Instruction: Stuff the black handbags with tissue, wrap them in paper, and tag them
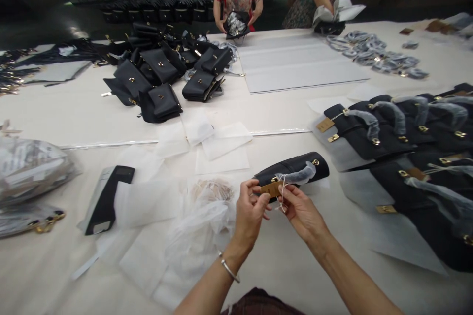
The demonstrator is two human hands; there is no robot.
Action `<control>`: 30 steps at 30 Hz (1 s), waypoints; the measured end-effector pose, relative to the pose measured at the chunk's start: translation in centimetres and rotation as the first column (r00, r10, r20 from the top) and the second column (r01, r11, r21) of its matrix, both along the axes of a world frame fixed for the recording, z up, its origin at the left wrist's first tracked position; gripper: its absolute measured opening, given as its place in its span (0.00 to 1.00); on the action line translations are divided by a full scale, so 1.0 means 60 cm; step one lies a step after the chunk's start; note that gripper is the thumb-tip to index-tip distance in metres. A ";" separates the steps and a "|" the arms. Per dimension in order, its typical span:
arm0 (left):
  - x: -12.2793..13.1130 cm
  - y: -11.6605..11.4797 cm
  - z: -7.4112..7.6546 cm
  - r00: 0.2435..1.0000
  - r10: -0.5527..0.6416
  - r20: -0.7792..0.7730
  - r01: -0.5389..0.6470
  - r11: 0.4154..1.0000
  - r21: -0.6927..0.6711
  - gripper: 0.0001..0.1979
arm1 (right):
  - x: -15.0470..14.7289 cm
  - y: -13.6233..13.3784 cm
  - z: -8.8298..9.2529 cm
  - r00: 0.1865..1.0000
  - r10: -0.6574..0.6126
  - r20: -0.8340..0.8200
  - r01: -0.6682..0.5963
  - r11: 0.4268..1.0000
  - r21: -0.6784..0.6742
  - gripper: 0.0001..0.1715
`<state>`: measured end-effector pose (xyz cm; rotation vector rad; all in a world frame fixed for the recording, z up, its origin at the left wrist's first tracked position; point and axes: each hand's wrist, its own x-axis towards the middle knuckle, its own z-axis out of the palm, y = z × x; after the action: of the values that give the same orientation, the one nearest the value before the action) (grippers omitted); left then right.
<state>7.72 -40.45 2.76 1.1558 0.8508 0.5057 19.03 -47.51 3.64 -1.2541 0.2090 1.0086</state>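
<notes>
A black handbag lies on the white table in front of me, its curved handle wrapped in clear plastic and fixed by gold fittings. Over its near side, my left hand pinches the left end of a brown hang tag. At the tag's right end my right hand has its fingers closed on the thin white string looped there. Loose string ends dangle below the fingers. Both hands partly cover the bag's front.
Finished-looking black bags with wrapped handles stand in rows at right. Black bags are heaped at back left. Crumpled clear plastic and white sheets lie left of my hands. Across the table, two people handle bags beside a grey sheet.
</notes>
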 end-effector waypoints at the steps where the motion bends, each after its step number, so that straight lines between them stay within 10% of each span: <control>1: 0.006 0.009 0.004 0.998 -0.035 -0.045 0.035 0.999 0.014 0.15 | 0.000 -0.002 0.000 1.000 0.012 0.024 -0.012 1.000 -0.009 0.24; 5: -0.001 0.064 -0.002 0.982 -0.046 -0.183 0.089 0.969 0.231 0.07 | 0.021 -0.029 -0.005 0.966 0.050 0.253 -0.024 0.994 -0.106 0.25; 8: -0.028 0.103 -0.026 0.975 0.110 -0.193 -0.073 0.980 0.186 0.12 | 0.071 -0.062 -0.003 0.783 0.056 0.620 0.137 0.956 -0.260 0.24; 13: -0.044 0.099 -0.046 0.931 0.353 -0.095 -0.363 0.924 -0.118 0.27 | 0.189 -0.080 0.014 -0.132 0.452 0.882 0.060 0.892 -0.448 0.43; 17: -0.044 0.040 -0.051 0.888 0.456 -0.062 -0.446 0.821 -0.356 0.24 | 0.257 -0.050 0.016 -0.518 0.676 0.525 -0.076 0.575 -0.815 0.61; 19: -0.051 0.008 -0.067 0.918 0.377 -0.121 -0.389 0.804 -0.450 0.22 | 0.272 -0.030 0.009 -0.583 0.690 0.429 -0.076 0.480 -0.874 0.57; 23: -0.064 -0.041 -0.114 0.976 0.096 -0.196 -0.193 0.801 -0.567 0.25 | 0.272 -0.004 -0.004 -0.606 0.682 0.409 -0.031 0.494 -0.869 0.31; 30: -0.056 -0.050 -0.130 0.982 0.017 -0.187 -0.094 0.907 -0.412 0.26 | 0.326 -0.035 0.010 -0.288 0.850 0.441 0.349 0.522 -0.778 0.23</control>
<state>4.37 -43.47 -5.04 0.7871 1.0915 0.2462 38.57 -49.62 4.26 -2.7475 -1.4048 -0.1982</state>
